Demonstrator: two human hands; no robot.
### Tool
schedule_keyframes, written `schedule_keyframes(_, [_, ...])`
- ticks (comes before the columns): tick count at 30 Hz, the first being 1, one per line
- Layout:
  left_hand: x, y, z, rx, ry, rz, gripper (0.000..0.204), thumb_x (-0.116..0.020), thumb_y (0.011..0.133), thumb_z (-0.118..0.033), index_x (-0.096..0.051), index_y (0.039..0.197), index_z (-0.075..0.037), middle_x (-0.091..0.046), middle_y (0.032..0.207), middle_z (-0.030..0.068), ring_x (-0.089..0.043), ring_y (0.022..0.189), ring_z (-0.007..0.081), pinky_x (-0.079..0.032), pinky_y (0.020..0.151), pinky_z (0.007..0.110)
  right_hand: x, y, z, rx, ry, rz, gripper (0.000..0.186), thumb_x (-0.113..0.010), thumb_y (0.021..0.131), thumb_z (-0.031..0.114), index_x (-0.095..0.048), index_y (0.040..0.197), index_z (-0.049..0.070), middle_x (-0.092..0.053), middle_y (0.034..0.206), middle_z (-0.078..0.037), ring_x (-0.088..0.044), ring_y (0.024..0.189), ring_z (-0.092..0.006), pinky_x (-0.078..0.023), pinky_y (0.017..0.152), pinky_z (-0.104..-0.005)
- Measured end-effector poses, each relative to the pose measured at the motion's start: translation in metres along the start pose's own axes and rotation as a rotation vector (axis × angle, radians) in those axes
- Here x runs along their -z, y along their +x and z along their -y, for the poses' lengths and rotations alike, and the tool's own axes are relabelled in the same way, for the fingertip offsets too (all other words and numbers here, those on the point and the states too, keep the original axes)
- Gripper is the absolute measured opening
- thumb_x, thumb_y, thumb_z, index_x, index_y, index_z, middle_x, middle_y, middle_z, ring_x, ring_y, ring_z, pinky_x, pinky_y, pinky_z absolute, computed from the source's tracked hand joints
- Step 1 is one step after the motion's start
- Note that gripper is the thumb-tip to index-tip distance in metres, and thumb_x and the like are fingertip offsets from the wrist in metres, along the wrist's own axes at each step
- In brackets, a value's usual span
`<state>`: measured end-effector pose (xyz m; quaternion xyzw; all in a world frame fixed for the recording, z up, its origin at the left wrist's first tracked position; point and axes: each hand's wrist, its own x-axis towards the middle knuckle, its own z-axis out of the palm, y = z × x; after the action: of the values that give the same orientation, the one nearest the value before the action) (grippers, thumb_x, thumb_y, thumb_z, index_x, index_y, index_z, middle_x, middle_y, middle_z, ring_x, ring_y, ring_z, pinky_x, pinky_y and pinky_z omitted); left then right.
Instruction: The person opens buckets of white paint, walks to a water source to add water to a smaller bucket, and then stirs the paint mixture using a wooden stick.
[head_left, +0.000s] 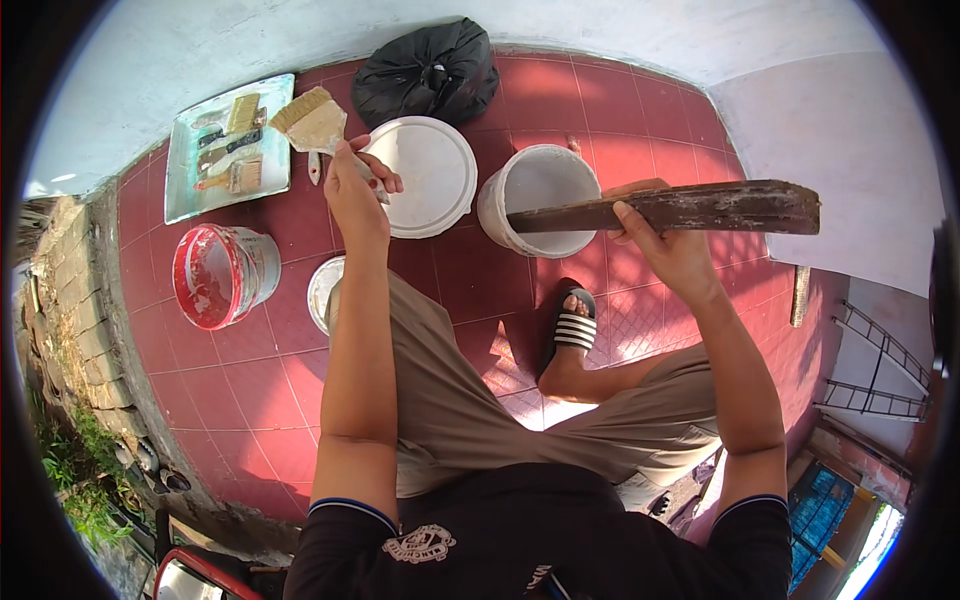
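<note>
My left hand [362,190] is closed around the handle of a wide paintbrush [312,120], its pale bristles pointing up and away to the left. In my right hand [668,245] is a long, dark wooden stick [730,208], flat and scuffed, gripped near its middle. The stick's narrow end reaches over the mouth of a white bucket [492,212]; I cannot tell whether it touches the inside. A round white lid [425,165], seemingly on a pail, stands between the bucket and my left hand.
Several brushes lie in a pale tray [180,190] at the far left. A red-rimmed bucket [262,265] and a smaller white container [322,290] stand on the red tiles [270,385]. A black plastic bag [425,75] rests by the white wall [610,35].
</note>
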<state>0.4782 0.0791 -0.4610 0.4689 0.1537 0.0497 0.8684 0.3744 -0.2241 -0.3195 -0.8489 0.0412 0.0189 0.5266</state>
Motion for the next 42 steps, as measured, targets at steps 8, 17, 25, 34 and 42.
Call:
schedule_keyframes(8, [0.004,-0.001,-0.005,-0.038,-0.007,0.008,0.041,-0.039,0.105,-0.033,-0.055,0.103,0.005,-0.050,0.058,0.0056,-0.046,0.044,0.0140,-0.044,0.044,0.031,0.011,0.018,-0.019,0.112,-0.225,-0.114,0.015,-0.068,0.092,0.010,-0.069,0.103,-0.001,-0.069,0.084,-0.008,-0.065,0.068,-0.0125,-0.051,0.059,-0.0274])
schedule_keyframes(17, [0.003,-0.002,-0.005,-0.018,0.009,-0.033,0.040,-0.040,0.106,-0.032,-0.056,0.103,0.004,-0.052,0.058,0.0052,-0.048,0.042,0.0138,-0.041,0.044,0.028,-0.010,-0.003,0.004,0.100,-0.194,0.047,0.015,-0.065,0.095,0.009,-0.065,0.107,0.001,-0.070,0.090,-0.007,-0.064,0.072,-0.0090,-0.054,0.066,-0.0249])
schedule_keyframes(25, [0.005,-0.001,0.001,-0.001,0.032,0.012,0.038,-0.041,0.106,-0.030,-0.056,0.105,0.005,-0.052,0.060,0.0066,-0.048,0.044,0.0157,-0.045,0.044,0.033,0.004,0.012,-0.007,0.109,-0.389,-0.072,0.013,-0.064,0.095,0.008,-0.064,0.106,0.000,-0.070,0.092,-0.007,-0.069,0.079,-0.0121,-0.057,0.069,-0.0254])
schedule_keyframes(34, [0.007,0.001,0.001,0.001,0.039,-0.007,0.041,-0.041,0.105,-0.032,-0.055,0.105,0.006,-0.051,0.058,0.0063,-0.048,0.044,0.0156,-0.044,0.044,0.031,0.006,0.007,-0.013,0.007,-0.105,0.062,0.015,-0.063,0.096,0.007,-0.064,0.108,-0.001,-0.070,0.091,-0.008,-0.068,0.076,-0.0117,-0.058,0.069,-0.0261])
schedule_keyframes(42, [0.006,-0.001,-0.003,0.013,0.050,0.004,0.040,-0.038,0.105,-0.033,-0.057,0.103,0.002,-0.054,0.055,0.0050,-0.052,0.042,0.0142,-0.037,0.049,0.026,-0.013,0.015,-0.001,0.129,-0.174,-0.029,0.015,-0.062,0.096,0.007,-0.064,0.109,-0.001,-0.071,0.094,-0.008,-0.068,0.080,-0.0112,-0.058,0.072,-0.0248])
